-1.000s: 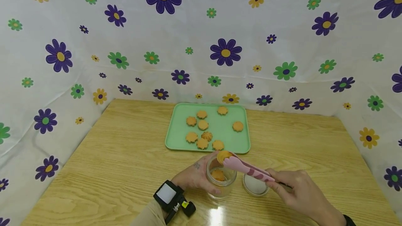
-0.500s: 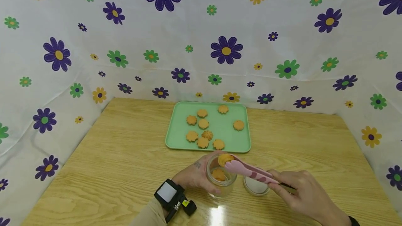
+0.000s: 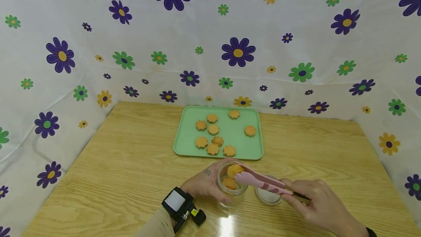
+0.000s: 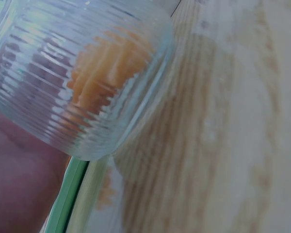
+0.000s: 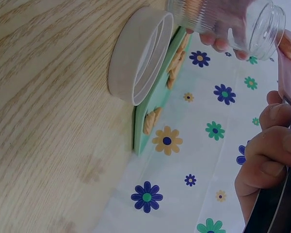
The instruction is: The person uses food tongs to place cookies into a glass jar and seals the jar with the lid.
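At lower right, your right-hand grip (image 3: 317, 199) is clasping pink tongs (image 3: 263, 184), which are pinching a cookie (image 3: 234, 170) at the mouth of a glass jar (image 3: 237, 198). At lower centre, your left-hand grip (image 3: 204, 184) is curling around the jar. Mid-frame, a green tray (image 3: 235, 136) is holding more cookies (image 3: 212, 149).

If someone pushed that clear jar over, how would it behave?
The jar would probably roll once on its side, since its body is round. It looks stiff and clear like glass, so it might crack in a hard fall. The ribbing on its lower part may give the left hand a bit more grip.
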The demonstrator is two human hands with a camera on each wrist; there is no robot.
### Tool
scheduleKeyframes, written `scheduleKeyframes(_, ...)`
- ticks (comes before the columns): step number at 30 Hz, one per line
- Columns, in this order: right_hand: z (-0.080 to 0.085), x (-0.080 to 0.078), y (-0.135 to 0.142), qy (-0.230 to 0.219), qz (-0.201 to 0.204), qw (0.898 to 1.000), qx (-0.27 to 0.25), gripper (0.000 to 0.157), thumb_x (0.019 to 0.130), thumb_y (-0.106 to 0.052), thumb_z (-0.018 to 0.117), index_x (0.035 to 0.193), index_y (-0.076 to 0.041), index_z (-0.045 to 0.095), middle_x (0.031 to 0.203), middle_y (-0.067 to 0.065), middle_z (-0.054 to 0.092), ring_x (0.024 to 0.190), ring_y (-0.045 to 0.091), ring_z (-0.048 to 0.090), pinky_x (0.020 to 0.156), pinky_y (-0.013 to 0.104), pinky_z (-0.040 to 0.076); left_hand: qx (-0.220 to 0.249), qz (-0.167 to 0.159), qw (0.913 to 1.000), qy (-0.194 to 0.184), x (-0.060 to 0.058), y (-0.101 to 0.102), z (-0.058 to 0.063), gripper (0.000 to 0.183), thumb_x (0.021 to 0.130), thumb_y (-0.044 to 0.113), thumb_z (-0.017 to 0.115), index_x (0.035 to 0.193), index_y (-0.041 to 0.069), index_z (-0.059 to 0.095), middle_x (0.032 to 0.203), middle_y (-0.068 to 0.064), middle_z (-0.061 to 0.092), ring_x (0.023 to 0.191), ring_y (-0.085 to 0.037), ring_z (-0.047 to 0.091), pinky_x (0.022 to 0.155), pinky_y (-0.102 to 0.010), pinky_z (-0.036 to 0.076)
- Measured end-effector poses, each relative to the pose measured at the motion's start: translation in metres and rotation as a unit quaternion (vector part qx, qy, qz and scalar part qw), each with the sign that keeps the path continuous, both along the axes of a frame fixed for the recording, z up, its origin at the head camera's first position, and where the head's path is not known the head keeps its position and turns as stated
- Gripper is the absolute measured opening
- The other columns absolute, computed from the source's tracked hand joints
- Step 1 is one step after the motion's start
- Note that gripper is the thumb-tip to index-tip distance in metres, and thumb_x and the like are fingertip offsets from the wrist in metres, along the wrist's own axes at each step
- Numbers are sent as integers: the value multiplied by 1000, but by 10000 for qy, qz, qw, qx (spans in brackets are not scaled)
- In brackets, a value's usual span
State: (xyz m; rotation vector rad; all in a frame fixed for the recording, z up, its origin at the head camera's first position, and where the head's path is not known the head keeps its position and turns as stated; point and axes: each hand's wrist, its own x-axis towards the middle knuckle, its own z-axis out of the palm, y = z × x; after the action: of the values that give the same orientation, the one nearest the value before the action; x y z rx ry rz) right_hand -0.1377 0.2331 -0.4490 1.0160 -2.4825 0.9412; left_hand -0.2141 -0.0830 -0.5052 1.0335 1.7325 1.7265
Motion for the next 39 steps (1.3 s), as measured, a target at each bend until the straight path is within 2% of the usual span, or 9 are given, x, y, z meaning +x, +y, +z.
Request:
scheduleKeyframes(4,-1,0,0,58,3,10000,-7,35,74,-5,80,109,-6,74,81,-11,69,51,-9,39,42,5,33,77,-46,10000,-43,3,-1,6,90,64,-13,79,141,14,41,135,-6,52,128,-24,43,110,-43,33)
scheduleKeyframes(10,-4,0,-1,111,18,9999,-94,35,72,-2,80,106,-5,74,80,-8,71,49,-9,37,40,5,32,230,-162,9996,-75,7,0,17,89,65,-18,76,142,6,39,135,-13,52,127,-28,44,110,-45,34)
scheduleKeyframes(13,-4,1,-1,64,13,9999,-96,35,73,-2,80,107,-5,74,79,-9,70,49,-9,37,40,5,31,201,-156,9996,-92,5,-1,12,89,65,-17,77,142,6,39,135,-12,52,126,-27,45,110,-45,34)
scheduleKeyframes(17,-4,1,-1,9,22,10000,-67,34,74,-3,79,108,-5,74,78,-12,68,50,-9,38,41,4,31,60,-92,9999,-44,2,-2,2,91,64,-12,80,142,12,40,135,-8,52,125,-24,45,109,-42,36)
scheduleKeyframes(22,-3,3,-2,-56,14,10000,-42,36,75,-3,79,111,-3,72,72,-16,63,50,-9,38,41,5,32,-24,-56,9996,269,-2,-2,-3,93,62,-9,84,141,17,42,134,-4,53,125,-23,47,109,-42,36)
scheduleKeyframes(27,0,3,-3,-165,-199,9996,105,36,77,-8,79,112,-5,72,61,-21,44,48,-7,32,41,6,28,-35,-63,9994,348,-4,0,-4,93,62,-8,85,140,20,43,134,-4,53,125,-23,46,110,-45,34)
scheduleKeyframes(32,0,-2,-6,-525,-398,9972,-351,32,81,-2,75,113,-2,70,59,-17,49,47,-4,36,39,9,31,80,-126,9996,254,-4,2,-2,92,62,-12,83,140,16,42,134,-9,53,126,-25,45,111,-47,32)
scheduleKeyframes(35,-1,-9,-7,-461,-782,9942,-581,32,81,1,74,112,0,69,57,-14,49,45,-4,35,36,10,30,281,-240,9992,140,-2,3,2,87,63,-17,78,138,11,43,131,-16,53,125,-31,45,110,-53,31)
scheduleKeyframes(39,-1,-24,-6,-443,-1356,9891,-361,34,83,-7,75,114,3,68,52,-12,43,42,-2,31,36,13,26,383,-323,9986,162,2,3,13,83,64,-19,75,137,6,43,129,-25,51,124,-38,44,108,-59,30)
